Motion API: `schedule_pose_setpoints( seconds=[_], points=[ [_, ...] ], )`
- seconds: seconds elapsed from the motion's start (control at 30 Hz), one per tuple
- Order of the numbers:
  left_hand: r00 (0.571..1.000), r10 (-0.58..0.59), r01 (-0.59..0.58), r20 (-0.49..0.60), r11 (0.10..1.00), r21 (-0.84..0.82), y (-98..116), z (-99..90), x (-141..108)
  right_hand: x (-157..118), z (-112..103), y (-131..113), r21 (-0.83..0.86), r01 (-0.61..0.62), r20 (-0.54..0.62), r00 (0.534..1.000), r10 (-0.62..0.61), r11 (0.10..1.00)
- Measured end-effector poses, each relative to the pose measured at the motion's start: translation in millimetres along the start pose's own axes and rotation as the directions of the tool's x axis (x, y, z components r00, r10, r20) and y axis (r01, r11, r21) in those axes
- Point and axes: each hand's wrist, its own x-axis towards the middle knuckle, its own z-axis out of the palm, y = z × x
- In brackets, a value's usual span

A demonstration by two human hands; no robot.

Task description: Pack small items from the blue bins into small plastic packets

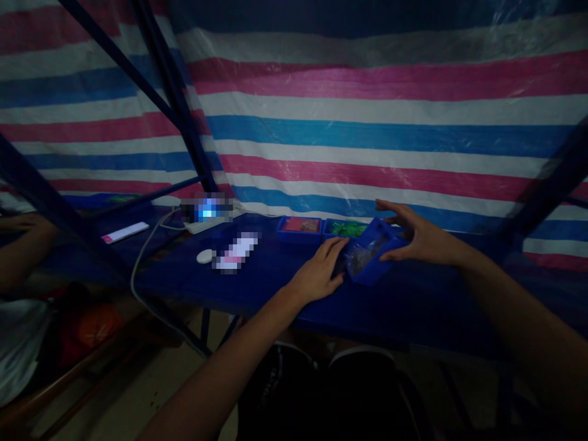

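My right hand (411, 239) spans the right end of a small blue plastic bin (370, 275), thumb near and fingers at the far side. The bin is tilted over the table, its open side turned partly towards me, and clear plastic wrapping with small dark contents shows inside. My left hand (321, 269) rests by the table top, fingers stretched out, just left of the tilted bin. Behind the hands stand a blue bin with green pieces (348, 229) and another with reddish-pink pieces (301, 225).
On the blue table (261, 288) lie a blurred-out bright slab (237, 251) and a white oval object (205, 256). A white cable (138, 269) hangs over the left edge near a blue metal post (179, 110). Another person's arm (22, 239) is at far left. Striped sheeting (390, 141) hangs behind.
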Motion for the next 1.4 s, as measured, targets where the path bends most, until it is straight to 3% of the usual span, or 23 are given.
schedule_pose_setpoints(
  seconds=[0.27,0.47,0.57,0.73,0.9,1.13,1.4],
  points=[
    [1.0,0.018,-0.018,-0.004,0.999,0.03,1.1,-0.8,-2.3,17.0,57.4,3.8,0.295,0.094,-0.101,0.993,-0.066,0.951],
    [1.0,-0.019,0.02,-0.01,0.995,0.095,-2.2,4.2,-4.5,17.1,66.0,3.2,0.349,0.123,-0.139,0.987,-0.079,0.929],
    [0.999,-0.044,0.044,-0.002,0.993,0.112,-0.3,4.6,-4.8,16.7,69.2,-0.8,0.297,0.147,-0.142,0.984,-0.108,0.944],
    [0.997,-0.068,0.074,-0.041,0.984,0.16,4.2,1.6,-4.8,15.5,79.1,-14.0,0.073,0.228,-0.195,0.958,-0.21,0.971],
    [1.0,-0.012,0.013,-0.003,0.996,0.091,3.8,1.6,-4.6,18.1,86.8,-23.7,-0.064,0.293,-0.159,0.941,-0.299,0.954],
    [0.997,0.047,-0.048,0.057,0.999,0.006,-4.5,9.6,0.2,20.0,100.3,-19.4,-0.128,0.377,-0.042,0.922,-0.385,0.917],
    [0.99,0.083,-0.086,0.111,0.996,0.026,-4.3,11.0,3.1,20.1,99.1,-14.9,-0.158,0.391,-0.047,0.914,-0.402,0.907]
  ],
)
